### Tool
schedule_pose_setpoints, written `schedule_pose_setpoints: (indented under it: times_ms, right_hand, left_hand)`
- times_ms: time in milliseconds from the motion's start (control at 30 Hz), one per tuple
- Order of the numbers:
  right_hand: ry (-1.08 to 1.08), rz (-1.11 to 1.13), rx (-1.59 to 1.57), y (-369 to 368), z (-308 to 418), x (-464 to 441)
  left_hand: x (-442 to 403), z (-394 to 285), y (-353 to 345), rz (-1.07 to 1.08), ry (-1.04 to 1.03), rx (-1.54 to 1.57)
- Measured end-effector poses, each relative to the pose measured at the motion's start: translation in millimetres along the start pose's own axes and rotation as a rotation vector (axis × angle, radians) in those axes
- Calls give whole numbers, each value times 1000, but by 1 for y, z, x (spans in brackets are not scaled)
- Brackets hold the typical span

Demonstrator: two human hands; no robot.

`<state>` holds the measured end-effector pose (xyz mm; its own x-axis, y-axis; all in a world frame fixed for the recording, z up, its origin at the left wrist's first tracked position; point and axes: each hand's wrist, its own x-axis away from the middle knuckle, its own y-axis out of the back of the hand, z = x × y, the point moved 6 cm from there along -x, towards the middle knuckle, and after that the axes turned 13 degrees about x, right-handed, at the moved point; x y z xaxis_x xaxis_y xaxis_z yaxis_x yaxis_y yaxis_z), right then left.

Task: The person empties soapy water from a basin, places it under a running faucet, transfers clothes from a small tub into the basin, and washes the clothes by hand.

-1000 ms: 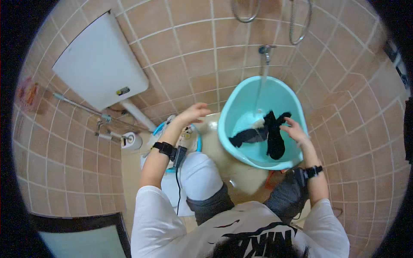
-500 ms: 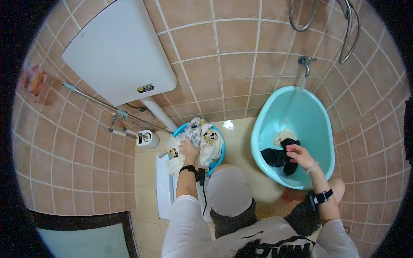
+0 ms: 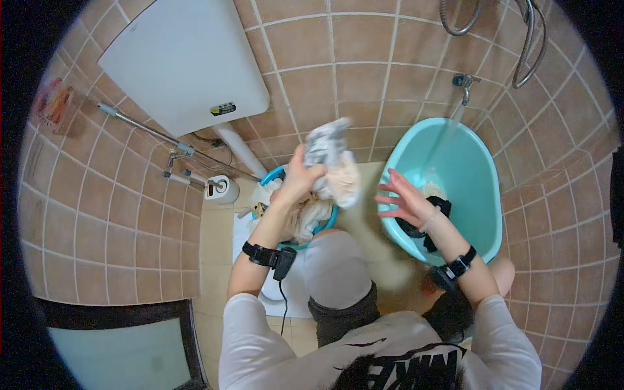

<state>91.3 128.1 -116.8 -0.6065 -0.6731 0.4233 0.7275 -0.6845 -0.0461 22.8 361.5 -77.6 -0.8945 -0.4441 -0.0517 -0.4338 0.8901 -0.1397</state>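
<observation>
My left hand (image 3: 300, 177) grips a grey-and-white piece of clothing (image 3: 333, 159), smeared by motion, with a pale peach patch hanging below. It is held up above the right side of a blue basin (image 3: 335, 218) heaped with white clothes (image 3: 305, 218). My right hand (image 3: 408, 201) is empty, its fingers spread, over the left rim of a large turquoise tub (image 3: 474, 175). Inside the tub lie black clothes (image 3: 440, 208) and a cream-coloured item (image 3: 433, 190), partly hidden by my right hand and forearm.
Water runs into the tub from a wall tap (image 3: 464, 90). Shower hoses (image 3: 530, 52) hang at upper right. A white water heater (image 3: 188, 71) and a metal pole (image 3: 156, 143) are at the left. A white toilet-brush holder (image 3: 223, 190) stands by the wall.
My left hand has lifted the grey-and-white clothing out of the basin, up and to the right. My right hand has left the black clothes, moving up and left, with its fingers spreading.
</observation>
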Motion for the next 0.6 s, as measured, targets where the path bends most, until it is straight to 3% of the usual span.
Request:
schedule_pose_setpoints:
  times_ms: [67,100,167,200,267,367,433,467,533,600]
  right_hand:
    - [95,406,-551,-39,31,-3]
    - [192,454,-621,-38,39,-12]
    - [225,337,-784,-22,52,-13]
    - [222,339,-785,-17,62,-7]
    - [437,165,-643,6,98,13]
    - [536,62,-553,25,140,41]
    - [606,-2,-521,45,167,65]
    - [596,-8,-589,67,167,71]
    - [783,36,-440,112,181,105]
    - [860,-52,-244,155,206,142]
  left_hand:
    - [5,-13,-44,167,-87,5]
    - [6,-13,-62,235,-169,-46]
    - [26,-61,-108,468,-183,36]
    - [25,-72,-113,464,-182,36]
    - [19,-92,-125,587,-233,140]
    - [18,-125,-136,701,-163,352]
    - [10,-133,-122,720,-236,351]
    - [-4,-121,-104,634,-199,218]
    - [-37,-80,-58,480,-96,14]
    - [-70,7,2,358,-46,-279]
